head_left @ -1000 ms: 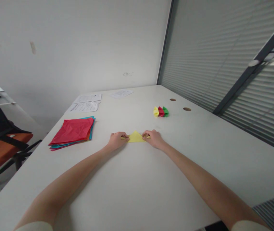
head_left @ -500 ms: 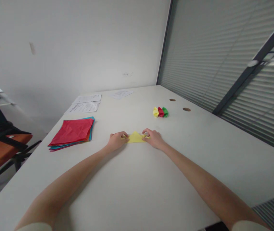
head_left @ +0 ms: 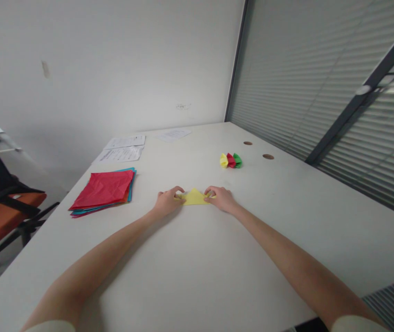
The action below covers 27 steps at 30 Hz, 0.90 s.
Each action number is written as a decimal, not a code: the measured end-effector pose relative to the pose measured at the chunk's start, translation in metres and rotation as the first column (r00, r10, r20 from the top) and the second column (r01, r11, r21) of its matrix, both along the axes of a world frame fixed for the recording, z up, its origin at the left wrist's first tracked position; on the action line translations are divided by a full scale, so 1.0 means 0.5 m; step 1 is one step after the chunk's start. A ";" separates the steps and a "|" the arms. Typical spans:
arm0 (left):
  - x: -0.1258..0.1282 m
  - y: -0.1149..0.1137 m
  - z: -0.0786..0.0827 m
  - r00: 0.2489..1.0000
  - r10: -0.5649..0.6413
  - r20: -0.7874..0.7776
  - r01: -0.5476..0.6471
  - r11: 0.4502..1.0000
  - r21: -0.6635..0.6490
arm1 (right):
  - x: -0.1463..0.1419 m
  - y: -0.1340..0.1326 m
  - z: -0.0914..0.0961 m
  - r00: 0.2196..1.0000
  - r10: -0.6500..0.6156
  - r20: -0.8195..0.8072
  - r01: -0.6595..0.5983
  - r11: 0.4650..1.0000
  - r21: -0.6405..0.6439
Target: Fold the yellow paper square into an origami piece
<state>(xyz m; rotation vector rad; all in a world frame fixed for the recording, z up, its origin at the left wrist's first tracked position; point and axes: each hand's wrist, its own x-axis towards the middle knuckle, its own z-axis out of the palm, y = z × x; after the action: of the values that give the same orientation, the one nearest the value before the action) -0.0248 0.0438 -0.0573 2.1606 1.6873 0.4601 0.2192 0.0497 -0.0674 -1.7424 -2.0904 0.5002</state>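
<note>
A piece of yellow paper (head_left: 194, 198), folded to a triangle with its point away from me, lies on the white table (head_left: 190, 267). My left hand (head_left: 169, 200) pinches its left corner between thumb and fingers. At the right corner my right hand (head_left: 220, 199) does the same, fingers curled. Both corners are partly hidden by the fingertips. Beyond my right hand sit three small folded paper pieces in a row: a yellow one (head_left: 223, 160), a red one (head_left: 231, 160) and a green one (head_left: 237, 161).
Left of my hands lies a stack of coloured paper sheets (head_left: 103, 188), red on top. Printed sheets (head_left: 122, 150) rest at the far left, another sheet (head_left: 174, 134) near the wall. Two round holes (head_left: 268, 157) pierce the table's right side. An orange-seated chair (head_left: 6, 216) stands left.
Almost nothing differs. Both hands keep their pinch on the yellow paper's corners, with only slight finger movement.
</note>
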 end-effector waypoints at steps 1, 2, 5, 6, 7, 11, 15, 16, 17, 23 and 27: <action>0.000 0.001 0.000 1.000 -0.011 -0.005 0.011 1.000 0.001 | 0.000 0.000 0.000 1.000 0.003 0.000 -0.003 1.000 0.003; -0.001 0.001 -0.001 1.000 -0.021 -0.009 0.021 1.000 0.003 | 0.000 0.000 -0.001 1.000 0.005 0.000 -0.005 1.000 0.005; -0.001 0.004 -0.007 0.999 -0.038 -0.009 0.038 0.999 0.011 | -0.001 -0.001 0.000 1.000 0.001 -0.002 -0.001 1.000 0.008; -0.001 0.004 -0.009 0.999 -0.038 -0.005 0.038 0.999 0.015 | -0.002 -0.002 0.002 1.000 0.001 -0.001 -0.001 1.000 0.005; -0.001 0.005 -0.012 0.999 -0.037 -0.004 0.037 0.999 0.019 | -0.002 -0.002 0.003 1.000 0.001 -0.001 -0.001 1.000 0.000; 0.000 0.007 -0.019 0.999 -0.033 -0.008 0.033 0.999 0.033 | -0.002 -0.004 0.009 1.000 0.010 0.013 -0.010 1.000 -0.013; 0.001 0.008 -0.021 1.000 -0.014 -0.013 0.015 0.999 0.038 | -0.003 -0.006 0.012 0.999 0.023 0.033 -0.022 1.000 -0.012; 0.001 0.008 -0.021 1.000 -0.010 -0.012 0.010 0.999 0.036 | -0.003 -0.006 0.012 0.999 0.023 0.032 -0.023 1.000 -0.013; 0.001 0.007 -0.022 1.000 -0.007 -0.010 0.007 0.999 0.036 | -0.003 -0.006 0.012 0.999 0.023 0.030 -0.022 1.000 -0.015; 0.003 0.004 -0.022 1.000 -0.006 -0.007 0.006 0.998 0.061 | -0.003 -0.004 0.010 0.999 0.015 0.028 -0.015 1.000 -0.014; 0.004 0.001 -0.019 1.000 -0.006 -0.020 0.007 0.997 0.074 | -0.004 -0.005 0.009 0.999 0.016 0.034 -0.015 1.000 -0.017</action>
<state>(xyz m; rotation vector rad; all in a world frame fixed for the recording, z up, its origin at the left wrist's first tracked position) -0.0227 0.0445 -0.0669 2.2287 1.6986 0.5084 0.2173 0.0474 -0.0630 -1.7575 -2.1304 0.4976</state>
